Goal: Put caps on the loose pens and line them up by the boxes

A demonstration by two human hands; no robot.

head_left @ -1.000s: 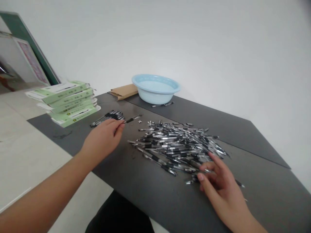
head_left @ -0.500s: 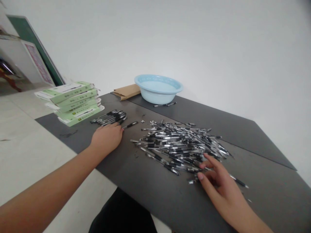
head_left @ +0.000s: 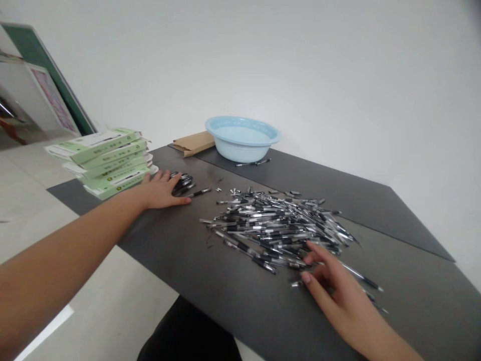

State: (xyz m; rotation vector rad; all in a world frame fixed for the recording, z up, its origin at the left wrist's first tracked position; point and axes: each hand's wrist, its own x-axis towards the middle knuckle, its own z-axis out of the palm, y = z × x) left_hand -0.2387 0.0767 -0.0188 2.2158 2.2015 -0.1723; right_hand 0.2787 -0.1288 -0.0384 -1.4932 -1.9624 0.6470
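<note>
My left hand (head_left: 162, 190) lies with spread fingers over a small bundle of black and clear pens (head_left: 185, 184), covering part of it. Beside its thumb a single pen (head_left: 200, 192) rests on the dark table. A large heap of similar pens (head_left: 278, 220) spreads over the middle of the tabletop. At the near right edge of that heap is my right hand (head_left: 334, 286), its fingers loosely curled and apart, with nothing visible between them. One pen (head_left: 363, 277) lies partly behind the right hand.
Left of the bundle, a stack of green and white boxes (head_left: 108, 160) stands near the table's edge. A light blue basin (head_left: 242, 145) and a brown paper packet (head_left: 193, 143) sit at the back by the wall. Small loose bits (head_left: 218, 189) lie near the heap.
My left hand has shifted left over the bundle and its fingers have spread out. The right hand has barely moved.
</note>
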